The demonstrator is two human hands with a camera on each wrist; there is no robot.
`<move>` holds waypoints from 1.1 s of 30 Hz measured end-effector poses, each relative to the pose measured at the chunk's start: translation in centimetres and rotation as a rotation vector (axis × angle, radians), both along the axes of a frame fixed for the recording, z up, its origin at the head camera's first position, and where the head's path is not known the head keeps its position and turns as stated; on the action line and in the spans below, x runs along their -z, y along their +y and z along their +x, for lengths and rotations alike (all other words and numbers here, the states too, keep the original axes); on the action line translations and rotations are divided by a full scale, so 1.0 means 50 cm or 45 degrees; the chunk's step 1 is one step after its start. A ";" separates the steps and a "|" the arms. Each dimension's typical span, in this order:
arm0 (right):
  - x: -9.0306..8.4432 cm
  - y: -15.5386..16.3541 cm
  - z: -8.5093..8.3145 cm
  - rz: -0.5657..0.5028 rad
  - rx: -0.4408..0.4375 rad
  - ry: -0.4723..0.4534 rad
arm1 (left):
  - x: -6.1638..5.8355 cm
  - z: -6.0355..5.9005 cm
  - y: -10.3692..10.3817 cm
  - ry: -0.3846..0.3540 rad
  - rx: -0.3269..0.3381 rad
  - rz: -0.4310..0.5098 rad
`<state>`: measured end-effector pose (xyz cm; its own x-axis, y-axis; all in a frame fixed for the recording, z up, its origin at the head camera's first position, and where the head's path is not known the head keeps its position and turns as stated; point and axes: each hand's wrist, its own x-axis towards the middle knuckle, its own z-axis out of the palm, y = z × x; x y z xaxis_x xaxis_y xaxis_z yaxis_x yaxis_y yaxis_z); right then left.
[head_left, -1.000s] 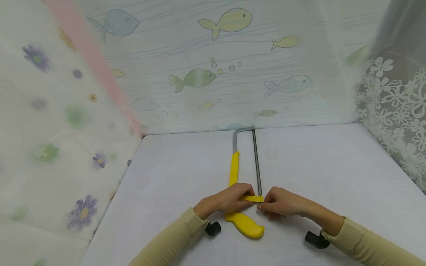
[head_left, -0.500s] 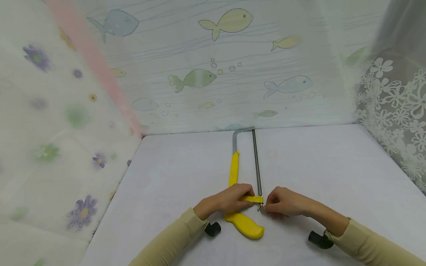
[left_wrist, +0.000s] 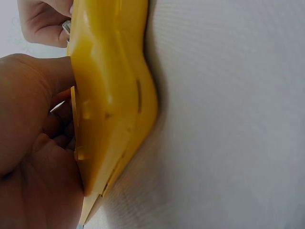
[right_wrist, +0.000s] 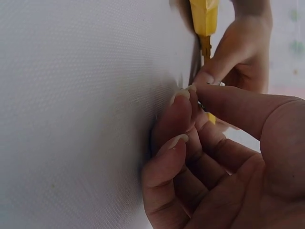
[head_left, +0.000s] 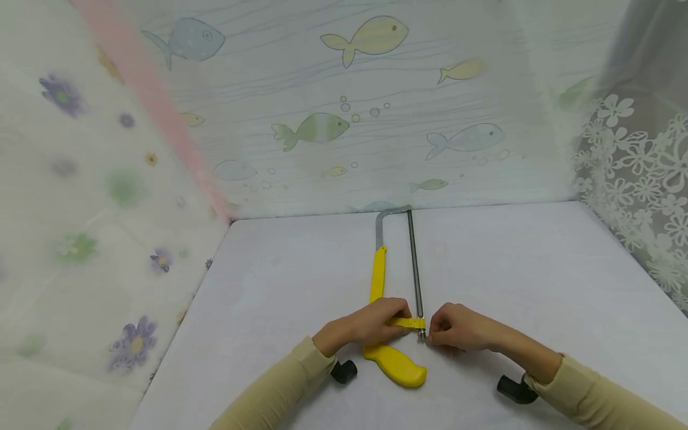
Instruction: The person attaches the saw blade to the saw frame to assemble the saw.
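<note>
A small hacksaw [head_left: 383, 280] with a yellow handle [head_left: 396, 364] and a metal frame lies flat on the white table [head_left: 279, 286], its thin blade [head_left: 414, 263] running away from me. My left hand [head_left: 371, 325] grips the yellow frame where it meets the handle; the left wrist view shows the handle [left_wrist: 112, 95] close up beside that hand [left_wrist: 33, 143]. My right hand [head_left: 454, 327] pinches a small metal fitting at the blade's near end [head_left: 421, 335]. In the right wrist view the thumb and forefinger [right_wrist: 190, 95] close on that metal piece.
Patterned curtains wall the table: fish print at the back [head_left: 365, 107], flowers on the left [head_left: 80, 197], white lace on the right [head_left: 639, 179]. Black wrist-camera mounts [head_left: 344, 370] [head_left: 515, 389] sit under both sleeves.
My right hand has slid slightly right and down along the blade's near end, exposing the small metal fitting it pinches. The left hand and the saw have stayed put.
</note>
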<state>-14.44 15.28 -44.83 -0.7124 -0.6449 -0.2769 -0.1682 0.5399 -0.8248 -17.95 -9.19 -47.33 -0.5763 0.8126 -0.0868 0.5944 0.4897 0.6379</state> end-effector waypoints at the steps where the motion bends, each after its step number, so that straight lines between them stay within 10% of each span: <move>1: 0.001 -0.001 0.000 -0.005 -0.004 0.004 | 0.000 0.000 0.000 0.001 -0.001 -0.001; 33: -0.014 -0.006 0.000 0.061 0.041 -0.067 | 0.004 -0.002 0.000 -0.008 -0.010 -0.003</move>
